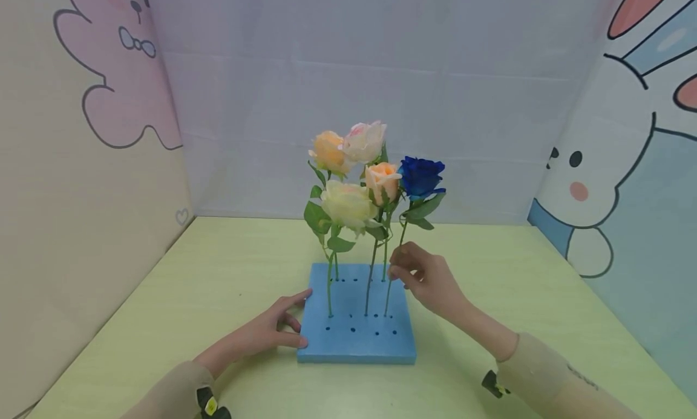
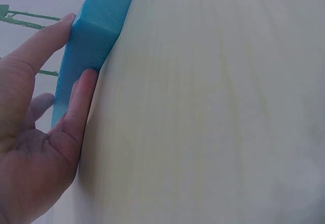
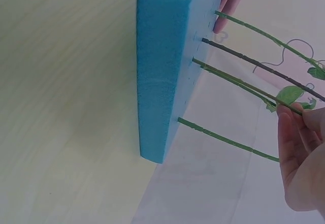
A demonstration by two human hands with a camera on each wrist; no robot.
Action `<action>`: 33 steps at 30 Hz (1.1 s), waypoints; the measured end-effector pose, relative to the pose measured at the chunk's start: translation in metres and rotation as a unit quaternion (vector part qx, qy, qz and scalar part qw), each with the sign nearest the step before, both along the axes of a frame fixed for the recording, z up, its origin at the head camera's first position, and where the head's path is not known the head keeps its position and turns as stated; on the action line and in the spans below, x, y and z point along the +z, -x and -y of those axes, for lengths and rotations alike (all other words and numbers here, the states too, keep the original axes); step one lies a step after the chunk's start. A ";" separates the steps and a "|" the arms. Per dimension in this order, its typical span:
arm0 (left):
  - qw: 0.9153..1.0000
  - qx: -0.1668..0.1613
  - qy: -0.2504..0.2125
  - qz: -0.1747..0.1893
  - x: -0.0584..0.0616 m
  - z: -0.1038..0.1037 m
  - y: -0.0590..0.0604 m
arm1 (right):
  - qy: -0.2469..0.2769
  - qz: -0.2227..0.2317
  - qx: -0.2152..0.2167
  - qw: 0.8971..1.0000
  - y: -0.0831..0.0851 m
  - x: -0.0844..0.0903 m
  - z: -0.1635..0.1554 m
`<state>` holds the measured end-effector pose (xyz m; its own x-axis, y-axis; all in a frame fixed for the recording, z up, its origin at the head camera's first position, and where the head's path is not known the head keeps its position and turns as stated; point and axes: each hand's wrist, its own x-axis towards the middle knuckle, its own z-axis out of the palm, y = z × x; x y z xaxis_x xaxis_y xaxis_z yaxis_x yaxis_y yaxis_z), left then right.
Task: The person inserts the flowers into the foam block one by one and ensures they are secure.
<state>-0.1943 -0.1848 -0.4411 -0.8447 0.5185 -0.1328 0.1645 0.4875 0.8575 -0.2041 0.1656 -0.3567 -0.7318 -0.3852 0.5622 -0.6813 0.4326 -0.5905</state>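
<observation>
A blue foam board [image 1: 354, 346] with small holes lies on the table, several artificial flowers standing in it. My right hand [image 1: 432, 283] pinches the stem of a blue rose [image 1: 422, 177] between thumb and fingers; the stem's lower end meets a hole near the board's front right. In the right wrist view, the right hand [image 3: 304, 158] holds that green stem [image 3: 244, 84] tilted among the others. My left hand [image 1: 267, 328] rests against the board's left side, fingers spread along the edge. The left wrist view shows its fingers touching the foam side [image 2: 94, 41].
A cream-green flower [image 1: 348, 206], a small peach rose [image 1: 383, 180], a yellow-orange flower [image 1: 329, 153] and a pale pink flower [image 1: 365, 142] stand close together left of the blue rose. The light yellow table [image 1: 245, 256] meets a pale backdrop [image 1: 327, 92] behind and printed side walls.
</observation>
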 end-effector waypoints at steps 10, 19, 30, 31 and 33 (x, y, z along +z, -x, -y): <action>1.000 0.001 0.001 -0.001 0.001 -0.002 0.000 | 0.001 0.043 -0.011 0.999 0.000 0.004 -0.002; 1.000 0.010 0.004 0.011 0.003 -0.003 0.002 | 0.008 0.063 -0.004 0.998 -0.001 0.005 -0.003; 0.998 0.010 0.035 -0.045 0.015 -0.002 0.001 | -0.033 0.013 -0.010 0.999 0.000 0.000 -0.013; 0.997 0.011 0.041 -0.061 0.016 0.000 0.002 | -0.035 0.008 -0.009 0.999 -0.001 0.001 -0.015; 0.994 0.008 0.044 -0.096 0.019 0.004 0.005 | -0.041 0.000 -0.010 0.999 -0.002 0.002 -0.020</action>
